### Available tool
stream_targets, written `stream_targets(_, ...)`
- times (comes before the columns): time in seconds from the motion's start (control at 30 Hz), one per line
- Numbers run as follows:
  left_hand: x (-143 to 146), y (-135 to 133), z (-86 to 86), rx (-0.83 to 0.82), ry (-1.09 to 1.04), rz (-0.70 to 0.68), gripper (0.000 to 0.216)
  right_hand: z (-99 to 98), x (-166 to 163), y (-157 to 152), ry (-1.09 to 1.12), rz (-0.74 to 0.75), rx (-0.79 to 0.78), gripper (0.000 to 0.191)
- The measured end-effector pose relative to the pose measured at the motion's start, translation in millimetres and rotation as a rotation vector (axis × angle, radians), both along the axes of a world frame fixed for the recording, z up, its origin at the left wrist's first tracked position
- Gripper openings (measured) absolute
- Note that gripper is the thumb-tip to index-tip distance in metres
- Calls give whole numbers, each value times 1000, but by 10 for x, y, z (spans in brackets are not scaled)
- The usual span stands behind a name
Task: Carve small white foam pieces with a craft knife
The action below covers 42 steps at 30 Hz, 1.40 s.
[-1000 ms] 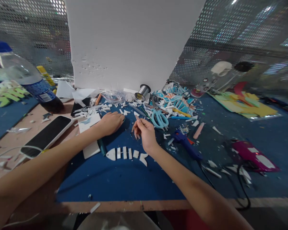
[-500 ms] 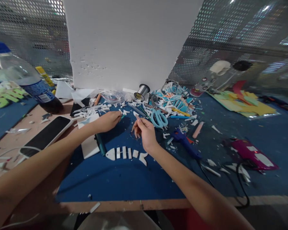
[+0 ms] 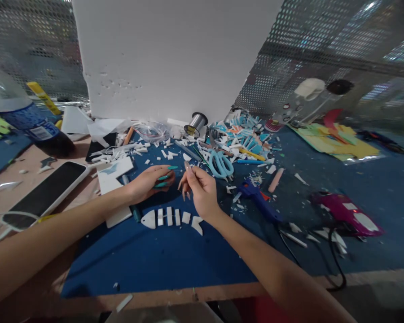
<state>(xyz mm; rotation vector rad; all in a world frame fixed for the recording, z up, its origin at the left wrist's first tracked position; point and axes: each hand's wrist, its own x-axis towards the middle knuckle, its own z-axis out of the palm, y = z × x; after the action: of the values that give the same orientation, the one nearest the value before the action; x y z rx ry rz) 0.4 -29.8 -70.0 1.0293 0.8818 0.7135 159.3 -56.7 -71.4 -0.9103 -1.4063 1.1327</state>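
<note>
My left hand (image 3: 154,183), with teal nails, hovers over the blue mat, its fingers curled inward; anything inside them is hidden. Facing it is my right hand (image 3: 202,190), thumb against the bent fingers, and I cannot make out what it pinches. A white chip (image 3: 187,157) shows just beyond the right thumb. Below both hands lies a row of white fish-shaped pieces: a pointed head (image 3: 148,220) with a small hole, several short strips (image 3: 169,216) and a forked tail (image 3: 197,225). Thin links join some of the strips.
Behind the hands are light-blue scissors (image 3: 221,164), a wire spool (image 3: 195,124) and a heap of white and blue scraps (image 3: 252,134). A blue glue gun (image 3: 261,201) lies right, near a magenta device (image 3: 350,213). A phone (image 3: 47,193) and bottle (image 3: 33,125) are left.
My left hand has drawn back from the small white scraps and turned, showing its nails. My right hand stays near the same place. The view has shifted slightly.
</note>
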Motion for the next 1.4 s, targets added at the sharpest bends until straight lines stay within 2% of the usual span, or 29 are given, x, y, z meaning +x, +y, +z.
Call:
stream_targets(0.17,-4,8,-43,5,-5,-11,24,-11,7,-26,-97,11,81,37)
stream_targets(0.6,-6,6,-10,-3,10,-19,23,-46,3,-20,-215,-14,129,30)
stream_targets(1.4,-2,-2,7,-32,-105,-30,22,-42,5,-17,-197,-15,190,29)
